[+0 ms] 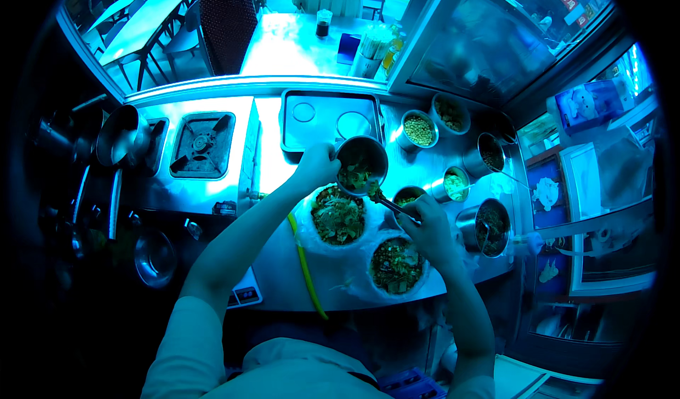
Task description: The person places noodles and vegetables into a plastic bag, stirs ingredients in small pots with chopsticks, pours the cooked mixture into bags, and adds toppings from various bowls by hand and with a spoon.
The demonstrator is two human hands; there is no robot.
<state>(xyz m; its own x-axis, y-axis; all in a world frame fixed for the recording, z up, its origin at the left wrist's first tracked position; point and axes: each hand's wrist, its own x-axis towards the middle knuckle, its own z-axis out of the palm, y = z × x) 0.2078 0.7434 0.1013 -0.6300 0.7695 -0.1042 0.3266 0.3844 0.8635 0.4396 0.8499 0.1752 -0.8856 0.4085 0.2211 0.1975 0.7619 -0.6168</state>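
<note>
My left hand [317,166] grips the rim of a metal pot [363,157], tipped so its mouth faces me, with chopped food at its bottom. In my right hand [429,223] is a pair of tongs [396,207]; their tips hold a clump of food [375,190] at the pot's lower right edge. Just below the pot sits a plastic-lined bowl of food topped with shreds and greens [338,215]. A second lined bowl of food [397,266] stands nearer to me, left of my right forearm. Partly behind my right hand is another food container [408,196].
Several metal containers, one of yellowish beans or kernels [418,129] and one of dark sauce with a utensil [491,228], line the right. A rectangular tray [329,117] lies at the back. Left are a gas burner [201,143] and saucepans [122,136]. Two people stand beyond the window.
</note>
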